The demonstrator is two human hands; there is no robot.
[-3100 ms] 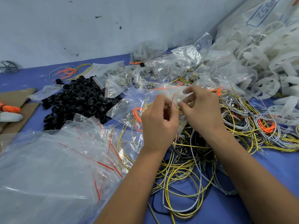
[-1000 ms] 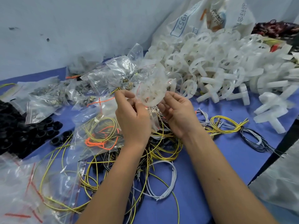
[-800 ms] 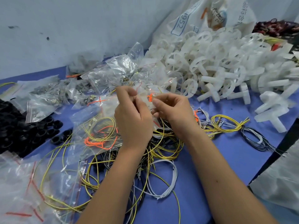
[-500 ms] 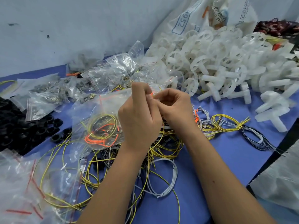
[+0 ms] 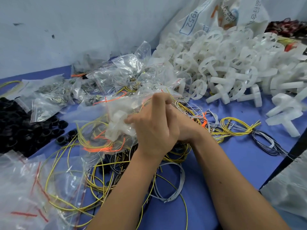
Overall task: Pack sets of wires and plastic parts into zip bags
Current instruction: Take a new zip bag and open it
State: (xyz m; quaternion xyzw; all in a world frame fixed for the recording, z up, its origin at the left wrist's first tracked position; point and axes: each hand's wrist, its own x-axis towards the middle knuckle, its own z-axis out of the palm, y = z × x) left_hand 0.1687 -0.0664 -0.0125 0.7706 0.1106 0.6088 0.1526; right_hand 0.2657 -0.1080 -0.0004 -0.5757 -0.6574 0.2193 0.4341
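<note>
Roughly by size, biggest first:
Bench [image 5: 232, 163]: blue top running from the near right edge to the pale wall at the far side, strewn with parts.
White plastic parts [image 5: 224, 63]: a large heap at the far right, wheel-shaped rings with stems, piled against a printed sack [image 5: 207, 17]; a few loose ones lie at the right edge.
Empty zip bags [image 5: 25, 188]: a clear stack with red seal lines at the near left.
Filled bags [image 5: 116, 75]: a crumpled pile at the far centre, next to the white heap.
Black rings [image 5: 20, 123]: a dark pile at the left, a few strays just beside it.
Loose wires [image 5: 108, 176]: yellow, grey and black loops tangled in the middle, under and around both forearms; a separate yellow coil [image 5: 235, 127] and a black-and-white coil [image 5: 265, 143] lie to the right.
Zip bag [image 5: 106, 117]: in the centre, left of the hands, lifted off the bench; inside it a white plastic part [image 5: 118, 123] with yellow and orange wires.
Left hand [image 5: 154, 127]: fingers curled, pinching the bag's right edge, fingertips touching the plastic over the white part.
Right hand [image 5: 184, 125]: pressed close behind the left hand, mostly hidden by it; I cannot tell whether it grips the bag.
</note>
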